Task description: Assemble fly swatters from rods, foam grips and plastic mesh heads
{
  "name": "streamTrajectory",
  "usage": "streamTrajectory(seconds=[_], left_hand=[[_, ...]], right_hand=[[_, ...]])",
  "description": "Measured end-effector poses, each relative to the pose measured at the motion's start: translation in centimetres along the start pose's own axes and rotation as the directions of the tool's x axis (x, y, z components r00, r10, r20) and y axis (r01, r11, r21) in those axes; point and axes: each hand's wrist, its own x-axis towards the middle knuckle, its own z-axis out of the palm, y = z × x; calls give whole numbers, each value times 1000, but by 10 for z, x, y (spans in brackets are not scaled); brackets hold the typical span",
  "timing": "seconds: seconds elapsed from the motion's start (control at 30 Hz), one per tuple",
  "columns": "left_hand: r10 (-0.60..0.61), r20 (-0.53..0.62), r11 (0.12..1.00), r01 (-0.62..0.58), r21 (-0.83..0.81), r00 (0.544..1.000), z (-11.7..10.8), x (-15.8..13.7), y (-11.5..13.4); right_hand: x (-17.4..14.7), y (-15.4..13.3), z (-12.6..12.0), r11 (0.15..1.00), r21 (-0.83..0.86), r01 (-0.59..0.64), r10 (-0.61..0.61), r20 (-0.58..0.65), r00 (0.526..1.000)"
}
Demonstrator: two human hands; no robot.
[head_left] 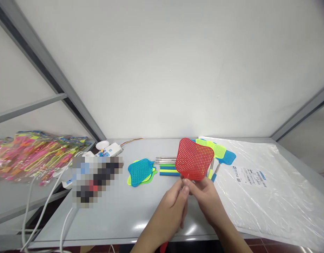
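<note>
A red fly swatter (194, 160) is held up in front of me, its perforated head facing me. My left hand (169, 207) is closed around its shaft, and a red handle end (164, 247) shows below. At the neck, under the head, my right hand (207, 202) is closed in a pinch. Left of my hands lies a stack of loose swatter heads, a blue head (141, 172) on top of yellow and green ones. Beside it are metal rods (164, 159) and coloured handle tubes (167, 170). Behind the red head, yellow-green (219, 150) and blue swatters (228, 158) lie with handles attached.
A white plastic bag (285, 200) with printed labels covers the table's right side. A power strip (113, 150) and white cables (30, 200) are at the left, near a pixelated patch. Packaged pink and yellow items (38, 156) are piled farther left. A pale wall (172, 70) rises behind.
</note>
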Motion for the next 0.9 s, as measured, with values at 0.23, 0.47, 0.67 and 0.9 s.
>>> streamTrajectory(seconds=[0.23,0.47,0.67,0.9], left_hand=[[-37,-21,997,35,-74,999,5,3,-21],[-84,11,991,83,102,996,3,-19,-25],[17,-17,946,-10,323,1000,-10,-22,-27],[-19,21,848,5,530,1000,-39,-40,-22]], right_hand=[[7,0,-16,995,-89,35,-38,-36,999],[34,-18,-40,968,113,224,-177,-324,929],[4,6,-22,999,-11,46,-46,-53,998],[36,-33,-61,946,125,298,-230,-387,893]])
